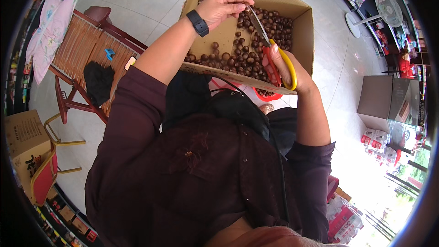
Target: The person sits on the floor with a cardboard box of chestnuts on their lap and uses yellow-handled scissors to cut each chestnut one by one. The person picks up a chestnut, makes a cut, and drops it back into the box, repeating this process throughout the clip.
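Over a cardboard box (298,17) of round brown nuts (245,56), my left hand (221,8) pinches one brown nut (246,6) between thumb and fingertips. A dark watch is on that wrist. My right hand (291,67) grips a pair of scissors (271,49) with one red and one yellow handle. Their blades point up and to the left, with the tips right beside the pinched nut; whether they touch it I cannot tell. Many nuts lie along the near wall and the right half of the box. Bare cardboard shows at its left.
A red basin (269,96) with nuts sits under the box's near edge. To the left stands a wooden slatted recliner (89,46) bearing a black cloth (98,82) and a blue clip (109,54). A white fan (387,12) stands at right by stocked shelves.
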